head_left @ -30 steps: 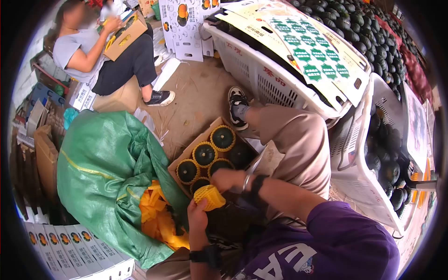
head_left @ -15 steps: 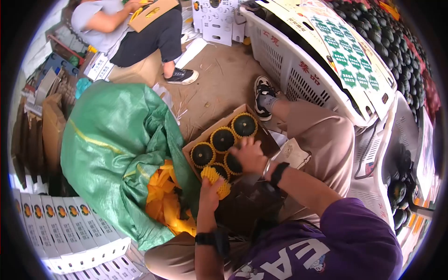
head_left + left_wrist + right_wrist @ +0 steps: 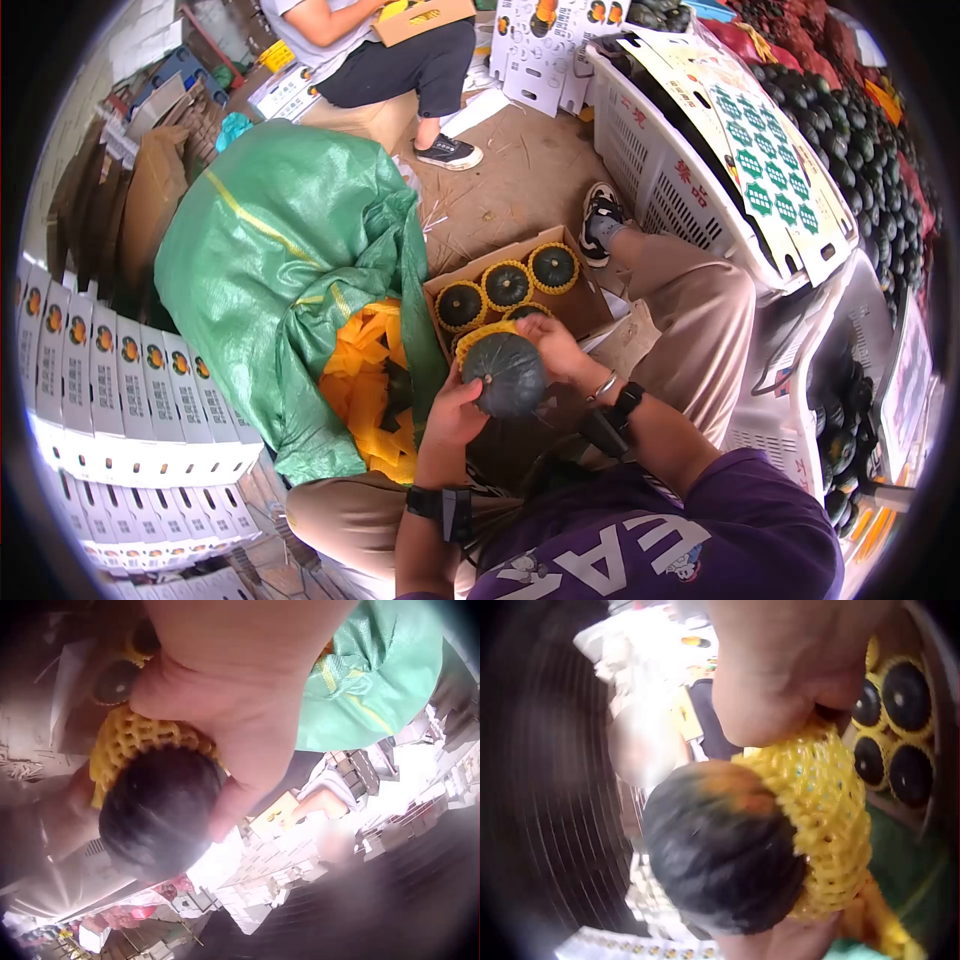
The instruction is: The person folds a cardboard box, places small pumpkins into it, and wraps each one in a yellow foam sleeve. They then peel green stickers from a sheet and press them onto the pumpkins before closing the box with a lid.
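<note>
A dark green pumpkin (image 3: 505,375) with an orange patch is held between both hands over the near side of a carton (image 3: 597,303). A yellow foam net (image 3: 829,817) covers one end of it, and the other end is bare. My left hand (image 3: 456,408) grips the pumpkin from the left, thumb on its bare skin. From the right, my right hand (image 3: 555,350) holds the net's edge against the pumpkin, as the right wrist view shows. Inside the carton sit several netted pumpkins (image 3: 508,285), stem side up; the nearer ones are partly hidden by the hands.
A green woven sack (image 3: 290,220) with yellow foam nets (image 3: 360,365) at its mouth stands left of the carton. White crates (image 3: 670,190) and heaped pumpkins (image 3: 860,160) lie to the right. Printed white cartons (image 3: 130,370) line the left. Another person (image 3: 370,70) sits ahead.
My right hand has brought a bare pumpkin up from the carton to the net in my left hand, and the net now covers one end. The head view has shifted, moving the scene rightward.
</note>
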`<action>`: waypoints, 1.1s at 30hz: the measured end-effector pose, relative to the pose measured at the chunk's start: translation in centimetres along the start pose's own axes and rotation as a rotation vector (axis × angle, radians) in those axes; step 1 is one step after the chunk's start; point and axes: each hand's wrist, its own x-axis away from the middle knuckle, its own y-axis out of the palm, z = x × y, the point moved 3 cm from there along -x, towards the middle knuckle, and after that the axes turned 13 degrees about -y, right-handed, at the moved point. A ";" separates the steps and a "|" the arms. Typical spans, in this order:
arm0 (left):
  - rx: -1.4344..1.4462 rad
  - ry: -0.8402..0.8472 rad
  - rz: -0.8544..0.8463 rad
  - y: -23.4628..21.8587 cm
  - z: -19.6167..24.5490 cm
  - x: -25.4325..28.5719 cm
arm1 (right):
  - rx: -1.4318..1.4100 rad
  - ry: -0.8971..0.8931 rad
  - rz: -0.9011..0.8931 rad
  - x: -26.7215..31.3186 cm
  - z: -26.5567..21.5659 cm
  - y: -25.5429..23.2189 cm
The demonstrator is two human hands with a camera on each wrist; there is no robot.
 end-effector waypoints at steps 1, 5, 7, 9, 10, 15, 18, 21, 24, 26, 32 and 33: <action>-0.059 0.004 0.112 -0.3 0.3 0.2 | 0.494 -0.206 0.060 -0.5 -1.4 -0.3; -0.303 0.255 0.245 -0.4 1.0 -0.3 | 0.289 -0.297 0.071 0.0 -0.8 0.0; -0.364 0.296 0.309 -0.5 1.0 -0.1 | 0.150 -0.143 0.020 0.2 -1.0 -0.3; -0.330 0.245 0.303 -0.9 0.7 -0.4 | -0.529 0.117 0.114 0.4 -0.2 -0.5; -0.304 0.194 0.294 -1.1 0.4 -0.8 | -0.529 0.123 0.122 0.4 0.1 -0.4; -1.306 0.144 0.670 -5.7 -1.3 -4.2 | -0.869 0.490 0.062 0.2 7.4 -1.0; -1.820 0.111 0.515 -2.4 -1.9 -5.4 | -0.574 0.559 0.110 0.3 8.1 -1.2; -1.535 0.121 0.438 -5.8 -2.1 -9.1 | -0.144 0.180 -0.021 -2.4 9.2 -4.1; -1.008 0.057 0.361 -7.1 -2.4 -14.7 | 0.647 0.042 0.062 -6.0 4.5 -10.7; -0.344 -0.024 0.273 -6.6 -3.1 -19.4 | 1.167 0.019 0.526 -7.5 5.6 -16.5; -0.573 -0.145 0.205 -8.6 -7.6 -30.1 | 1.266 0.319 0.145 -5.4 18.8 -25.4; -1.174 -0.004 0.331 -10.1 -7.8 -30.5 | 1.301 0.379 0.142 -5.5 18.2 -25.2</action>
